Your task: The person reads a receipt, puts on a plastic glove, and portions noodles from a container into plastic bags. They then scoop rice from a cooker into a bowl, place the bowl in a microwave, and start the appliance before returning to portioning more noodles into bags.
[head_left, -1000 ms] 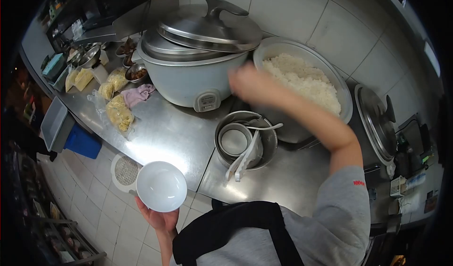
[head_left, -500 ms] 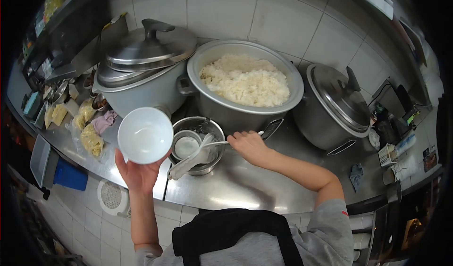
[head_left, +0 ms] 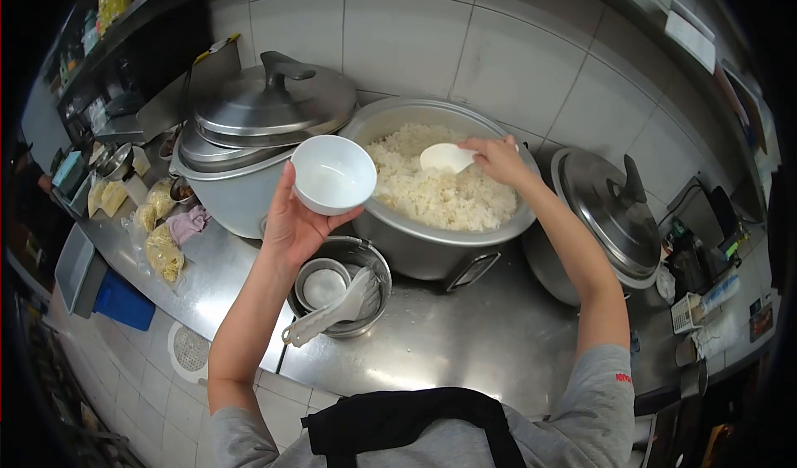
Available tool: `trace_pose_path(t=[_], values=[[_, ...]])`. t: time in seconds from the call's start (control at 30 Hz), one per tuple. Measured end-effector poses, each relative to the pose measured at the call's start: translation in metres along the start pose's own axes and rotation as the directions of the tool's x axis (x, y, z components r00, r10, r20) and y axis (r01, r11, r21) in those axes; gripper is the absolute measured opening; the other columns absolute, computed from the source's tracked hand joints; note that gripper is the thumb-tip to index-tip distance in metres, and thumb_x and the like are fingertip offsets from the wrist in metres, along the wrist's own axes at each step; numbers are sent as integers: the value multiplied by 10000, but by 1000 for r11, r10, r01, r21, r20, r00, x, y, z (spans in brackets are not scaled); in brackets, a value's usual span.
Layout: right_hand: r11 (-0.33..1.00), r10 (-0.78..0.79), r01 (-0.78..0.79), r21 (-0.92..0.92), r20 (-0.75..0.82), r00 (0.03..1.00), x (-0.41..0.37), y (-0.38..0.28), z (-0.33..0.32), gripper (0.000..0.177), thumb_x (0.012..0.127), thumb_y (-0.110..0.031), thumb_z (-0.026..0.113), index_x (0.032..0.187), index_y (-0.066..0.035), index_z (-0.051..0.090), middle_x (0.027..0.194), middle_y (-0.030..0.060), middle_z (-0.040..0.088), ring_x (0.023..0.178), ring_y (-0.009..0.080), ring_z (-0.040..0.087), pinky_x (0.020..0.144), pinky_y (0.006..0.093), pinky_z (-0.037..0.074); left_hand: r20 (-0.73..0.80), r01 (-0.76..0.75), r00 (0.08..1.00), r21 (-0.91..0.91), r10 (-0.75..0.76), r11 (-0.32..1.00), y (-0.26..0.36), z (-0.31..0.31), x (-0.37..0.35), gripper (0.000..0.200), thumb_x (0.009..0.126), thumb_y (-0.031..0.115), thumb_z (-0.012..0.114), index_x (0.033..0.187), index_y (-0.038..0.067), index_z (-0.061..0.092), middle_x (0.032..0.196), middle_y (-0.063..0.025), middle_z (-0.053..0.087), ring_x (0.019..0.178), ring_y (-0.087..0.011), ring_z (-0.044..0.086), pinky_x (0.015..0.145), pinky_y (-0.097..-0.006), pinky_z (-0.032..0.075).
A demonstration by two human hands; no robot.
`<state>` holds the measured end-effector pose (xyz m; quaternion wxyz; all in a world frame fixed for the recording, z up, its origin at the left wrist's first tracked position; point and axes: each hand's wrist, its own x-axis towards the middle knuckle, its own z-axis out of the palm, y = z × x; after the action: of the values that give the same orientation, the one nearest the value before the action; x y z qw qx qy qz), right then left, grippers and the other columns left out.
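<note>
A white bowl [head_left: 334, 176] rests in my left hand [head_left: 299, 231], tilted so that its bare inside shows. My fingers and thumb curve round its underside, beside the rim of the large rice pot [head_left: 378, 216]. Over that pot, my right hand [head_left: 498, 161] grips a white rice paddle [head_left: 446, 158] by its handle. The paddle's blade lies at the surface of the cooked white rice [head_left: 448, 198]. Below my left hand a metal basin [head_left: 380, 265] holds a smaller metal cup [head_left: 323, 287] and a whitish scoop-like utensil [head_left: 328, 319] leaning over its rim.
Lidded pots stand on both sides: a left one with a steel lid [head_left: 274, 107] and a right one with a dark lid [head_left: 610, 207]. Bags of yellow food [head_left: 163, 254] and a pink cloth [head_left: 189, 225] lie on the steel counter [head_left: 415, 335]. Tiled wall rises behind.
My right hand has lifted the paddle out of the metal basin and brought it over to the rice. My left hand has carried the bowl up and right, closer to the rice pot.
</note>
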<state>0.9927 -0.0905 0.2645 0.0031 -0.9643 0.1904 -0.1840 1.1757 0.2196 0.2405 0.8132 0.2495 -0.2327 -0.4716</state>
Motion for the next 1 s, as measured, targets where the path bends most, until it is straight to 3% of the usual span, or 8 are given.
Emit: trace_pose_path(t=[0.27,0.33,0.37,0.63,0.77,0.87,0.93,1.0], values=[[980,-114,59,192,288,951,-10,-7,3,325,803,-84,552,1115,-155,605,929,76,657,862,169,600,837,341,303,-9,7,1000,58,-6,998,4,-12,15,714,813,511,560,1318,76,304,1266,-168,442,1136,-343,486,848,-516,492],[810,-190,12,586,242,952,-15,8,23,340,795,-55,556,1126,-119,595,974,100,641,893,181,610,799,336,402,11,39,999,87,-40,995,2,-11,26,688,821,484,565,1320,89,304,1276,-158,427,1142,-334,480,840,-509,495],[811,-188,11,585,242,952,-16,8,25,340,795,-55,556,1126,-119,595,974,100,641,893,181,610,799,336,402,12,40,999,87,-41,995,1,-10,32,688,821,484,565,1320,89,304,1276,-158,427,1142,-334,480,840,-509,495],[617,-151,-324,717,512,846,-17,21,26,321,847,-70,558,1152,20,518,794,-9,552,706,74,502,657,248,437,-61,86,996,267,-72,960,-18,6,78,763,786,409,653,1361,189,202,1327,-115,305,1177,-312,402,870,-514,424],[563,-106,-411,717,556,824,-5,16,-11,313,850,-116,566,1139,-1,529,778,-19,556,699,70,499,657,237,430,-128,80,991,347,-37,934,-29,11,92,801,773,380,677,1370,187,179,1340,-114,277,1182,-327,377,902,-547,372],[736,-36,-245,632,398,917,25,7,-48,267,838,-147,578,1072,-22,550,800,-3,576,693,74,508,626,234,417,-135,107,989,406,-56,908,-44,15,101,773,798,492,601,1373,160,205,1339,-132,304,1217,-327,348,944,-554,331],[800,0,-201,565,335,942,35,-17,-58,252,825,-144,587,1049,-31,557,810,14,586,685,87,521,613,244,419,70,267,960,50,-270,962,-55,19,106,774,817,620,462,1366,118,249,1344,-153,328,1238,-327,343,961,-548,320],[993,-59,48,104,112,992,41,-48,-68,199,809,-111,567,1001,-58,566,781,62,620,656,165,569,671,311,413,73,280,958,-17,-278,960,-67,37,101,808,811,696,345,1347,93,295,1343,-160,349,1241,-329,358,960,-540,344]])
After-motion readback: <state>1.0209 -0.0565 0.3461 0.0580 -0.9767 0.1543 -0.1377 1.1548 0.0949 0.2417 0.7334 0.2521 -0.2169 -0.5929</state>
